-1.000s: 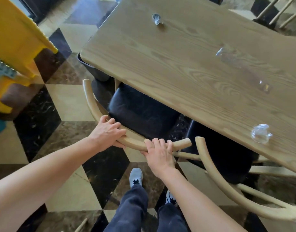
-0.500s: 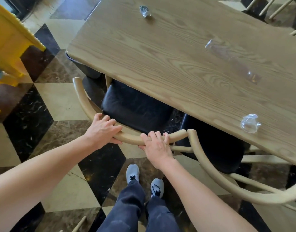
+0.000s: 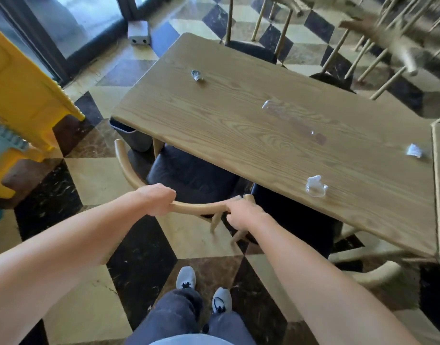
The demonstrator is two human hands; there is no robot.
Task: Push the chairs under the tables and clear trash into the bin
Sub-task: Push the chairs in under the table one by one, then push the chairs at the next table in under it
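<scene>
The one camera sits on the person's head, high above the table [image 3: 263,135], on its near long side. It looks forward and down across the table top, which fills the middle of the view. It is close: the chair [image 3: 196,209] at the table's near edge is just below it, and the person's shoes [image 3: 186,277] are right underneath. The view is wide, and the far chairs [image 3: 253,49] beyond the table look blurry.

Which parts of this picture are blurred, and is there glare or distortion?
Head view: the far chairs at top right are smeared by motion blur; the glass door at top left is washed out by daylight; the table's right edge bows from the wide lens; the left hand and right hand on the chair back look sharp.
</scene>
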